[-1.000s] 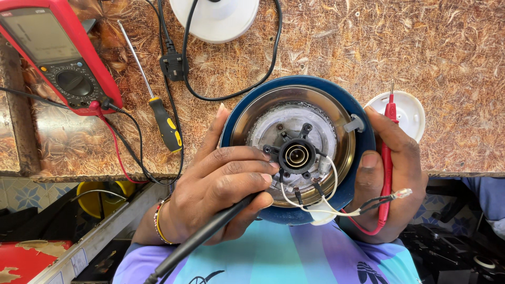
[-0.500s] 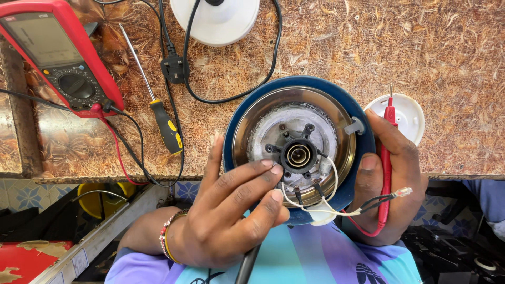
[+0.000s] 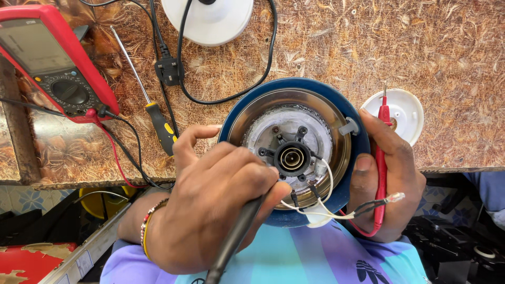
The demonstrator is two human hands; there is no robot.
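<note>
An upturned blue kettle (image 3: pixel 336 94) rests at the table's front edge, its metal underside and black round connector (image 3: pixel 292 158) exposed. My left hand (image 3: pixel 210 205) grips a black meter probe (image 3: pixel 234 239) like a pen, fingertips at the connector's left side; the probe's tip is hidden by my fingers. My right hand (image 3: pixel 392 173) clasps the kettle's right side and pins a red meter probe (image 3: pixel 381 158) against it, tip pointing away from me. Loose white and black wires (image 3: pixel 321 210) hang from the connector toward my body.
A red multimeter (image 3: pixel 52 63) lies at the far left with its leads trailing off the table. A yellow-and-black screwdriver (image 3: pixel 158 123), a black plug (image 3: pixel 168 68) with cord, a white kettle base (image 3: pixel 208 18) and a white round cap (image 3: pixel 405 113) lie on the patterned tabletop.
My left hand has drawn back from the connector and turned, and now holds the black probe more upright. The right hand and kettle have stayed put.
</note>
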